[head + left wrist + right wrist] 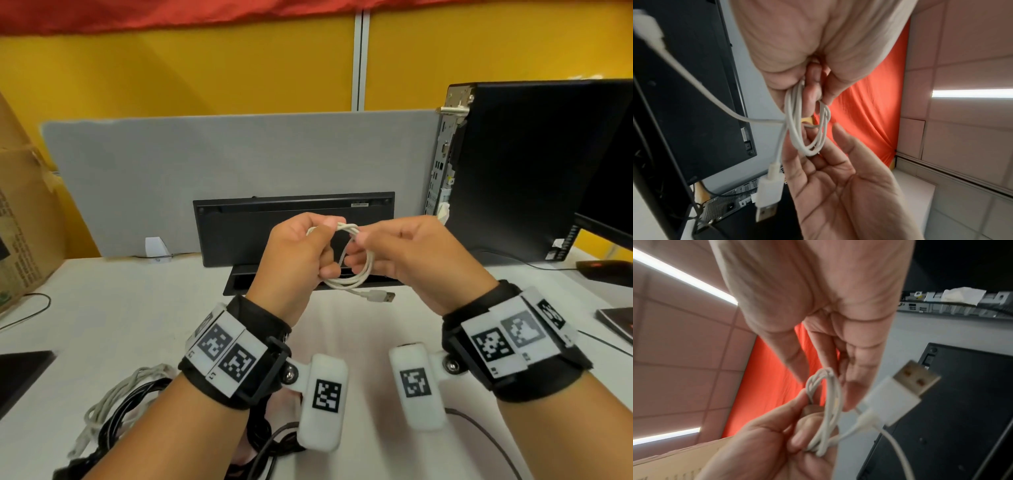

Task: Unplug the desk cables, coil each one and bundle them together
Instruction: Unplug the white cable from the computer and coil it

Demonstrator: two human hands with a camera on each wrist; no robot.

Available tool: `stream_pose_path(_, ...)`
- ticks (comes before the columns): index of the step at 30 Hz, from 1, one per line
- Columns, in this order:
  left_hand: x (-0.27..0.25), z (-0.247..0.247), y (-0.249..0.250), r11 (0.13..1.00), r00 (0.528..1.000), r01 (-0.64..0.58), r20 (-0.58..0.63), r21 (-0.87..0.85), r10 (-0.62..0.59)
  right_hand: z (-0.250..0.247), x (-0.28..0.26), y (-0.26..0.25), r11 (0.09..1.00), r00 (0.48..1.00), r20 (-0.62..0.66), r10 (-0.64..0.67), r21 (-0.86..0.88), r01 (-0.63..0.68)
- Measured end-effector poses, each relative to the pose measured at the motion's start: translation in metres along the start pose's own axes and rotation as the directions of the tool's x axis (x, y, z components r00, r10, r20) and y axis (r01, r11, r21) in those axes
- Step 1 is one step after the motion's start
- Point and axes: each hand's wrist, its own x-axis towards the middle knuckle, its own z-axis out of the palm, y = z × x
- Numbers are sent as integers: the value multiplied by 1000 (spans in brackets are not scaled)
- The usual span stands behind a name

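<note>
While coiled black and grey cables [113, 411] are lying on the desk [137, 308] at the near left, the left hand [294, 253] is gripping a white USB cable [356, 274] — looped, held above the desk. The right hand [407, 253] is pinching the loops' top, and the USB plug [382, 296] is dangling free.

office desk [137, 308], partition [239, 164] (grey), computer tower [513, 171]
</note>
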Motion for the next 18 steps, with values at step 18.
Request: stream_pose_path(18, -7, 5, 4, 1000, 992, 27, 123, 8, -28, 8, -5, 1, 719, 873, -101, -477, -615, 322)
